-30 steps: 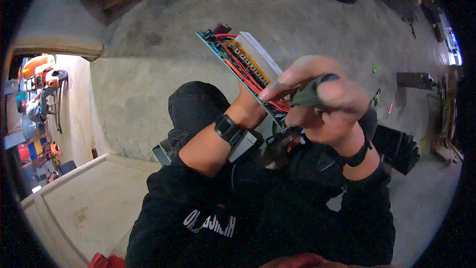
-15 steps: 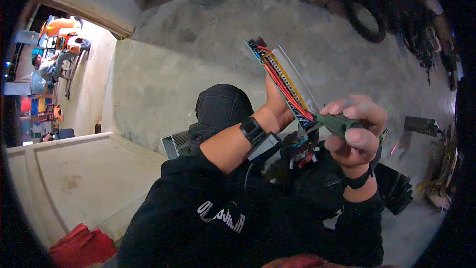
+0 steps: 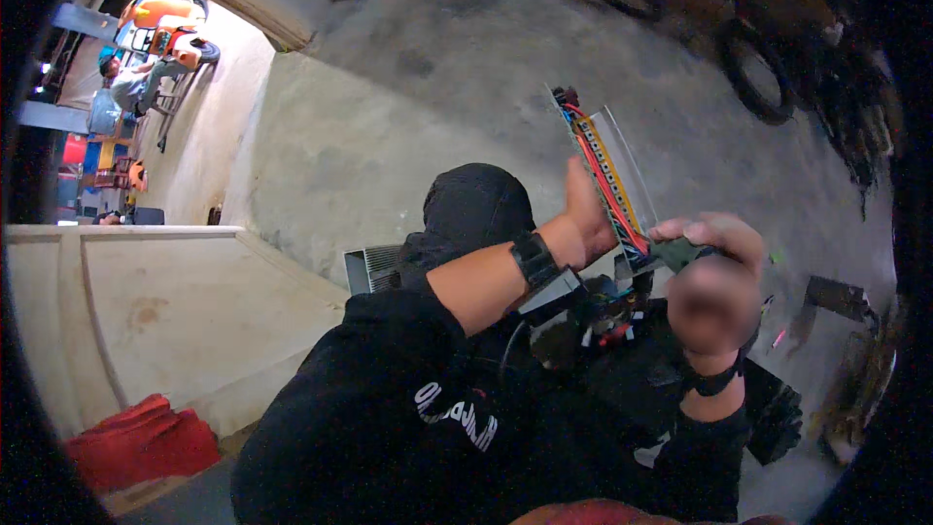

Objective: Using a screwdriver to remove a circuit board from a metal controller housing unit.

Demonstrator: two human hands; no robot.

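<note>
Fingers (image 3: 714,231) pinching dark tool (image 3: 680,253), flat wired metal board (image 3: 610,170)

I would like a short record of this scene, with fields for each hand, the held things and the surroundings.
left hand: grips the circuit board from behind, wrist with black band
right hand: closed on a dark green tool handle at the board's lower end
circuit board: long, tilted, with red and blue wires
floor: grey concrete
nearby: red cloth, tyre, black case
</note>
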